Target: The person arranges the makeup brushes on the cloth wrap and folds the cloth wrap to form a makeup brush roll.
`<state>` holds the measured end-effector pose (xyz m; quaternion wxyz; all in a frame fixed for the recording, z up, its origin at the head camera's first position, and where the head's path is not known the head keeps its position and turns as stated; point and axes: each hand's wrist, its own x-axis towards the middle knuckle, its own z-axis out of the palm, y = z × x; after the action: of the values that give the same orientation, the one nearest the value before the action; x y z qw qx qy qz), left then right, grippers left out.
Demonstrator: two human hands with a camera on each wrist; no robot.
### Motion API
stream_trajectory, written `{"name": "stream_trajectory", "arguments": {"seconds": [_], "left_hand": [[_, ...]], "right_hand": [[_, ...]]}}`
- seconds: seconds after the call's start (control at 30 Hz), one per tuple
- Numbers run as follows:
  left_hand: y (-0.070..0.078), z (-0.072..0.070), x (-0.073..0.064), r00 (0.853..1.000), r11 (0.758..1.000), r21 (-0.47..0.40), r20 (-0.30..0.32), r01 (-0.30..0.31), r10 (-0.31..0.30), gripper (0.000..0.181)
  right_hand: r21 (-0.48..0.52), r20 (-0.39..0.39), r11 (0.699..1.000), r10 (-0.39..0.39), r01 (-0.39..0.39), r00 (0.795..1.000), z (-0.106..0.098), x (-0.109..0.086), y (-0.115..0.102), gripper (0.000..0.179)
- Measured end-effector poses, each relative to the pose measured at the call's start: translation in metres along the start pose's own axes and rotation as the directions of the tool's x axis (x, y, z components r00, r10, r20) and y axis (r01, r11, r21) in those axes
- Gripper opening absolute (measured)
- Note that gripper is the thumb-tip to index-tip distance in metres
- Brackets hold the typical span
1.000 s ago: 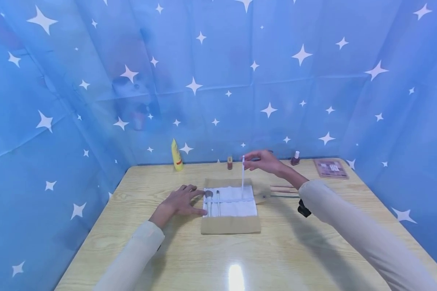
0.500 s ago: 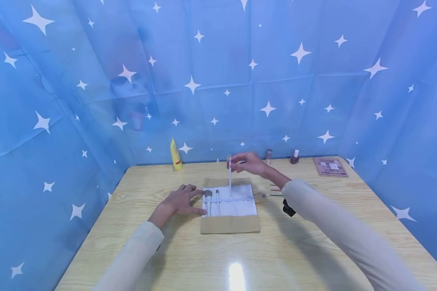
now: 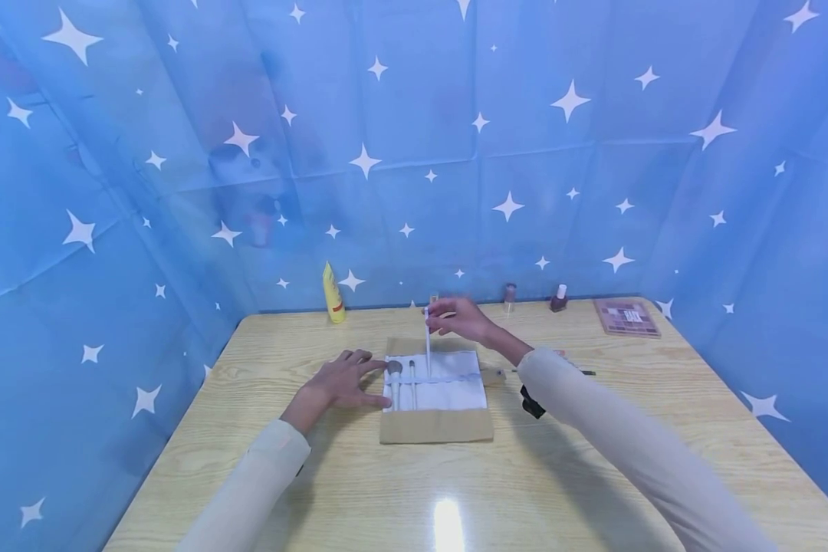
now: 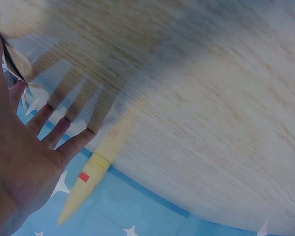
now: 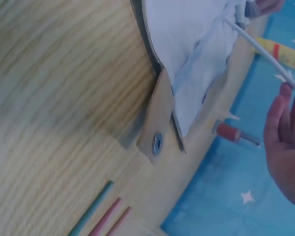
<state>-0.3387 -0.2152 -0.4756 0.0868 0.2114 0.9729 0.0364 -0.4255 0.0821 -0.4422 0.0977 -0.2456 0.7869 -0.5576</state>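
A tan brush roll (image 3: 436,427) with a white lining lies unfolded on the table. Two white-handled makeup brushes, one with a large head (image 3: 395,389) and one slimmer (image 3: 413,387), sit under its elastic band at the left. My left hand (image 3: 341,382) rests at the roll's left edge, fingers spread, thumb and index finger on the border. Above the roll, my right hand (image 3: 461,318) pinches the top of a thin white makeup brush (image 3: 428,349), held nearly upright. Its lower end (image 5: 228,22) is right at the band; no bristles show.
At the back stand a yellow tube (image 3: 334,295), a small capped tube (image 3: 509,297) and a dark nail polish bottle (image 3: 559,299). An eyeshadow palette (image 3: 626,317) lies back right. Slim pencils (image 5: 91,209) lie right of the roll's snap tab (image 5: 155,128). A blue starry curtain (image 3: 414,192) encloses the table.
My right hand has carried the makeup brush leftward across the roll and slightly lower, close beside the slim brush. My left hand has stayed at the roll's edge.
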Motion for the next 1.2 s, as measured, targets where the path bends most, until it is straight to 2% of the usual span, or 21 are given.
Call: {"name": "stream_trajectory", "arguments": {"seconds": [0.47,0.73,0.93,1.1,1.2], "left_hand": [[0.001,0.001,-0.001,1.000,1.000,-0.008,-0.010,0.004,-0.004,0.087],[0.002,0.000,-0.003,1.000,1.000,-0.008,-0.006,0.000,0.000,0.087],[0.003,-0.001,-0.003,1.000,1.000,-0.009,-0.009,-0.001,0.001,0.086],[0.003,-0.001,-0.004,1.000,1.000,-0.010,-0.010,-0.005,0.005,0.086],[0.003,-0.001,-0.004,1.000,1.000,-0.010,-0.008,-0.005,0.005,0.087]], "right_hand": [[0.037,-0.023,0.996,0.086,-0.085,0.996,0.010,-0.005,0.011,0.037],[0.010,-0.084,0.989,0.147,-0.146,0.986,0.018,-0.011,0.019,0.035],[-0.033,-0.047,0.991,0.130,-0.132,0.990,0.022,-0.017,0.027,0.035],[-0.093,-0.041,0.984,0.147,-0.150,0.988,0.023,-0.024,0.030,0.034],[-0.091,-0.033,0.982,0.165,-0.167,0.986,0.024,-0.028,0.032,0.034]]}}
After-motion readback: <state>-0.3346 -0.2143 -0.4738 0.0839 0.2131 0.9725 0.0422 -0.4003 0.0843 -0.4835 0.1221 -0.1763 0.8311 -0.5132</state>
